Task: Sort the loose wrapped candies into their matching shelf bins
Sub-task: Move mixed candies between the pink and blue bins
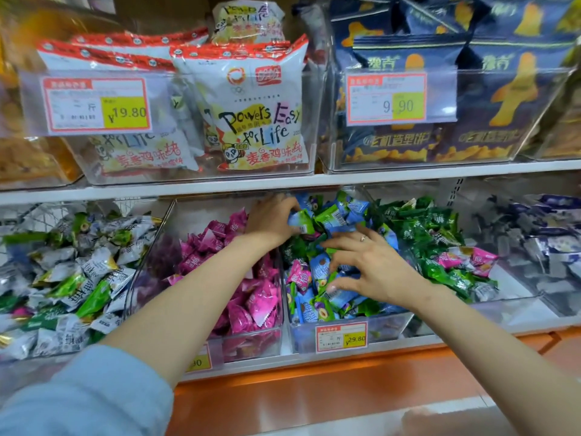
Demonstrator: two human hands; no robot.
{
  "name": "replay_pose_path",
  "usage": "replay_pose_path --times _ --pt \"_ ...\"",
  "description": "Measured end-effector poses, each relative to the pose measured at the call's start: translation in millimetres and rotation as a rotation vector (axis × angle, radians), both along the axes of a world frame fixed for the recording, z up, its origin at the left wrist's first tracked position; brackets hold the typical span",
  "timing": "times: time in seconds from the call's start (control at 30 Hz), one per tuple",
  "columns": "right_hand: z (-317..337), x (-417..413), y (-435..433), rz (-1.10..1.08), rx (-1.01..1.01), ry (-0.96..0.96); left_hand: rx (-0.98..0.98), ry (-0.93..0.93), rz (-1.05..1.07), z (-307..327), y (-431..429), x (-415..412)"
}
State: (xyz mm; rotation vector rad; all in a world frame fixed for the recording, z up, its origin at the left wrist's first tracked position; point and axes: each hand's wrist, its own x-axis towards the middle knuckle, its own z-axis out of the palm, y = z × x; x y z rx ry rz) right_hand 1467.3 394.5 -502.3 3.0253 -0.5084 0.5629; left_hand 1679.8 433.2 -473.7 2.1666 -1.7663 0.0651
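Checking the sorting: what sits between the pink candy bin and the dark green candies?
Head view: the blue-candy bin; the left hand grips a candy there, the right hand touches others.
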Motion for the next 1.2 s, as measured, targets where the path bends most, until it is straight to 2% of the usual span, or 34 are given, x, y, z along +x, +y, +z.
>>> replay_pose_path --times 0.13,0.37,0.5,0.7,0.9,0.97,1.07,1.2 --pt "-8.2 6.0 7.5 -0.062 -0.053 -0.12 -0.11 -0.018 0.064 -5.6 -6.8 6.0" --pt "-7.5 1.8 -2.2 -0.171 -0.111 -0.134 -0.139 -0.043 0.1 -2.9 -9.3 14.6" --pt "-0.2 0.9 1.4 -0.213 -0.07 -0.071 -0.187 -0.043 0.131 -3.6 -14.4 11.9" --pt "10.3 -0.7 6.9 -0.249 -0.009 0.164 -0.239 -0.037 0.164 -4.9 -25.4 10.4" --pt "14.1 0.1 11.7 -0.243 0.096 0.119 -0.288 0.013 0.135 -7.3 -26.0 11.5" --pt "16.8 1.1 13.6 -0.24 0.135 0.073 -0.26 -0.038 0.1 -5.5 -17.2 10.9" --pt "16.5 4.5 12.2 -0.224 0.11 0.122 -0.146 -0.096 0.067 -6.7 -2.4 11.7" --pt "10.5 12.9 5.5 -0.021 0.001 0.169 -0.092 -0.032 0.06 -7.9 11.1 9.3"
